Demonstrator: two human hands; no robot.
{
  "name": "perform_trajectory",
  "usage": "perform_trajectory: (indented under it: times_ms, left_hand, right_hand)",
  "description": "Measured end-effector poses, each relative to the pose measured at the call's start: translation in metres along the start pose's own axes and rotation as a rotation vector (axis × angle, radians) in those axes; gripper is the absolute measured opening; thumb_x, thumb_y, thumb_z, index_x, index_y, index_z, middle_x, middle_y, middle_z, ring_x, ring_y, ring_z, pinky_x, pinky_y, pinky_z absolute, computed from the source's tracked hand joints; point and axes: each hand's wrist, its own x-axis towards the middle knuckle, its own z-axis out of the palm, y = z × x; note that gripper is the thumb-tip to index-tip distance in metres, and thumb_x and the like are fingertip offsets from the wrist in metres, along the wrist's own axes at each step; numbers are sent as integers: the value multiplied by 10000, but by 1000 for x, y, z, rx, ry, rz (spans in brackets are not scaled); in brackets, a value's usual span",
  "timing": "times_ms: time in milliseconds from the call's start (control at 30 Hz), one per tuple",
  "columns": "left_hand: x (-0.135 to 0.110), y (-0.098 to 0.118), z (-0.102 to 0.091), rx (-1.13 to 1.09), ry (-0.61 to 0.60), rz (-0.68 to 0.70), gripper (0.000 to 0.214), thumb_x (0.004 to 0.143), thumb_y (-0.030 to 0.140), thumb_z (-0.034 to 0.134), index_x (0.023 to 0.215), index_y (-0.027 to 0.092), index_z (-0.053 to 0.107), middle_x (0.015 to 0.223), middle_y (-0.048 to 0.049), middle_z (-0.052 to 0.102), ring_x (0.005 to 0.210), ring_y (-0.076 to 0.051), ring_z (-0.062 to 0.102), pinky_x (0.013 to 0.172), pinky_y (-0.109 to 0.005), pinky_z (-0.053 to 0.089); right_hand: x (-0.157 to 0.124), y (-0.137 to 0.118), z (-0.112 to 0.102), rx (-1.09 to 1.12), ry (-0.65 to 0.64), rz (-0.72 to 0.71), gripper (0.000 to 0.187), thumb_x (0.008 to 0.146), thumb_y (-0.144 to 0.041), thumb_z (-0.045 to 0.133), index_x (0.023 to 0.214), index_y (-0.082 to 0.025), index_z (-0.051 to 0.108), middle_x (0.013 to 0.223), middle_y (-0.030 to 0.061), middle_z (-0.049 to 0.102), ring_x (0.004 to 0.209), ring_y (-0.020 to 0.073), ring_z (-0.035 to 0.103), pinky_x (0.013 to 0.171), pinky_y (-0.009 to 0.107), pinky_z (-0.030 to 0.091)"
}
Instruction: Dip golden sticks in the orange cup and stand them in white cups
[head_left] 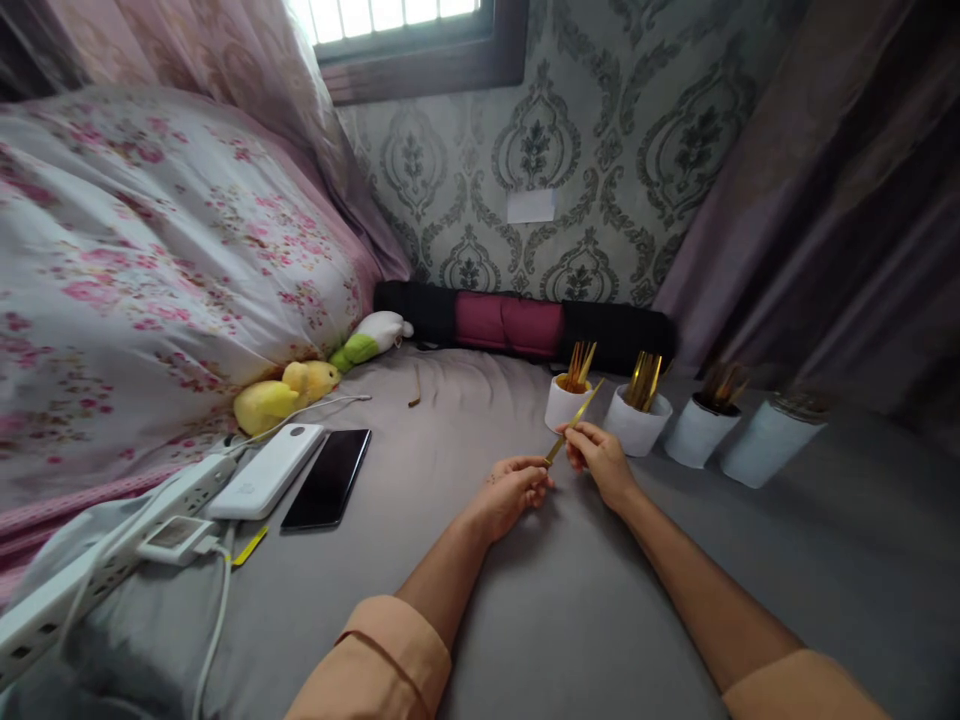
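A thin, shiny gold strip (556, 449) slants up and away between my two hands. Its lower end is pinched in the fingers of my left hand (516, 490). Higher up, the fingers of my right hand (598, 458) close on the same strip, and its pointed tip sticks out past them. Just beyond my hands stands a small white cup (564, 408) holding copper-gold strips (579, 366). To its right, a wider white cup (634, 424) holds gold strips (643, 381). My palms are mostly hidden.
Farther right stand a white cup (697, 436) with brownish strips and a taller white container (771, 443). On the left lie a phone (328, 480), a white power bank (268, 472), a power strip (112, 560) and plush toys (285, 394). A black-and-maroon roll (510, 324) lies along the wall.
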Motion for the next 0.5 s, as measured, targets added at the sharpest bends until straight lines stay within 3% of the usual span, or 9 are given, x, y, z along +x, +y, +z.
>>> perform_trajectory:
  times_ms: [500]
  left_hand:
    - [1, 0, -3, -28, -2, -18, 276, 595, 142, 630, 850, 66, 561, 630, -61, 573, 489, -63, 464, 455, -192, 303]
  right_hand:
    - [13, -13, -11, 37, 101, -9, 332, 715, -455, 529, 808, -144, 598, 596, -14, 505, 419, 54, 420, 358, 174, 307]
